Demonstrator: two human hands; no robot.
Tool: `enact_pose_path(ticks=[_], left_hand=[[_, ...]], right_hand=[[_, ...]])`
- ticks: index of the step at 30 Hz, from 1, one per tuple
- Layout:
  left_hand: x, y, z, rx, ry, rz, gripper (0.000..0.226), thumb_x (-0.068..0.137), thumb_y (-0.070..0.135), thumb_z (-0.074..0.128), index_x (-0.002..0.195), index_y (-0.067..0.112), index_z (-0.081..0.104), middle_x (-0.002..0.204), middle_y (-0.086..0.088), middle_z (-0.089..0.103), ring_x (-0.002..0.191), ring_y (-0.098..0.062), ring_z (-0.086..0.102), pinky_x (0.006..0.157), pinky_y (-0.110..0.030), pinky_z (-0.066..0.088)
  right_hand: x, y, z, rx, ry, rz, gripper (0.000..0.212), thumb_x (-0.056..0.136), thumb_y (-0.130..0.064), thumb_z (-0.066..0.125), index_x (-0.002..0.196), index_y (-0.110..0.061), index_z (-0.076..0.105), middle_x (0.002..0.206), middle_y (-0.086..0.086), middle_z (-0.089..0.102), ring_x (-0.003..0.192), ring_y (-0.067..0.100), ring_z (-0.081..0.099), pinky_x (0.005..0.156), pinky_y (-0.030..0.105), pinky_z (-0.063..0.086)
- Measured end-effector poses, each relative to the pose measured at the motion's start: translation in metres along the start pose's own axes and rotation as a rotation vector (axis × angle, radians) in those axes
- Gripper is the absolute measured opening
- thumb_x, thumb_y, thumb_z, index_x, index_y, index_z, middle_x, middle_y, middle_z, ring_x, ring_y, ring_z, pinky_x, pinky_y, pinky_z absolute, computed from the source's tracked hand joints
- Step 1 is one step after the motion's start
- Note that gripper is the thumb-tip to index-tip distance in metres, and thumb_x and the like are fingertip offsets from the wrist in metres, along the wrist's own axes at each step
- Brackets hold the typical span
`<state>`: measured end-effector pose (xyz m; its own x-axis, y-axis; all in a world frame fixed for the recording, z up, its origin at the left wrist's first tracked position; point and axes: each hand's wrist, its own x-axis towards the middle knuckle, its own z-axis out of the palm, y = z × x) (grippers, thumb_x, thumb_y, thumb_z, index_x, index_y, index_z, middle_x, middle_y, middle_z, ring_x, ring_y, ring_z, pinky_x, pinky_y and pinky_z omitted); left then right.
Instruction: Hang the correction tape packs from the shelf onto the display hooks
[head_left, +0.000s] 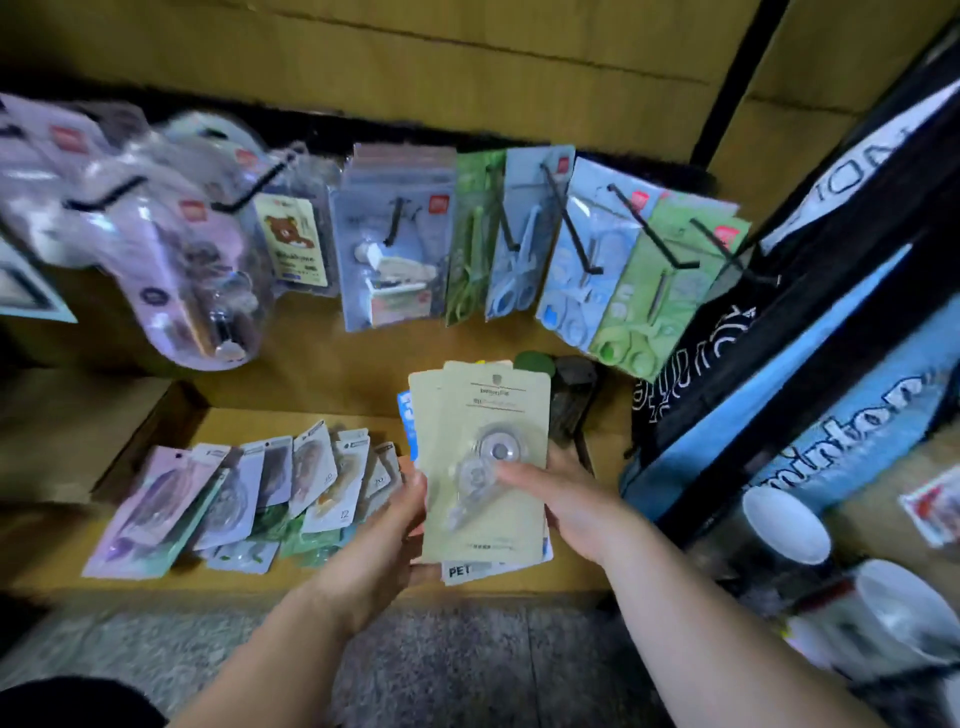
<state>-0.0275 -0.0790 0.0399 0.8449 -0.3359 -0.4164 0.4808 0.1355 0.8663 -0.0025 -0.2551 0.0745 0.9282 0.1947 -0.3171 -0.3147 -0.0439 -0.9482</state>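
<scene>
A fanned stack of correction tape packs (493, 415), cream cards with clear blisters, is held upright above the shelf between both hands. My left hand (400, 514) grips the stack's left edge. My right hand (561, 499) holds the right edge, thumb lying across the front blister. More correction tape packs (249, 493) lie spread on the brown shelf (519, 579) to the left. Black display hooks (576, 228) jut out from the back wall above, loaded with stationery packs; one hook (737, 254) at the far right looks bare at its tip.
Purple blister packs (182, 270) hang on the left hooks. Scissors and stapler packs (395, 244) hang in the middle. Blue and black badminton bags (810, 405) lean at the right beside a black frame. White cups (784, 525) stand at the lower right. A dark object (571, 395) sits behind the stack.
</scene>
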Motion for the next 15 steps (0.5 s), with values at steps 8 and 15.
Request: enact_pose_path(ticks=[8,15], left_hand=[[-0.075,0.041,0.025,-0.106,-0.054,0.307,0.079,0.048,0.026,0.075,0.122,0.018,0.049,0.111,-0.005,0.07,0.092,-0.019,0.07,0.065,-0.028,0.057],[-0.116,0.093,0.058,-0.204,-0.117,0.578,0.108,0.026,0.039,0.092,0.122,0.016,0.049,0.107,-0.008,0.072,0.092,-0.023,0.07,0.065,-0.029,0.057]], right_hand=[[-0.07,-0.062,0.033,-0.043,-0.036,-0.199,0.02,0.09,-0.011,0.052,0.104,-0.025,0.057,0.093,-0.01,0.064,0.076,-0.002,0.063,0.065,0.013,0.052],[-0.114,-0.128,0.045,-0.029,0.131,-0.432,0.029,0.085,-0.018,0.061,0.106,-0.034,0.048,0.104,-0.01,0.059,0.089,0.008,0.06,0.075,0.025,0.051]])
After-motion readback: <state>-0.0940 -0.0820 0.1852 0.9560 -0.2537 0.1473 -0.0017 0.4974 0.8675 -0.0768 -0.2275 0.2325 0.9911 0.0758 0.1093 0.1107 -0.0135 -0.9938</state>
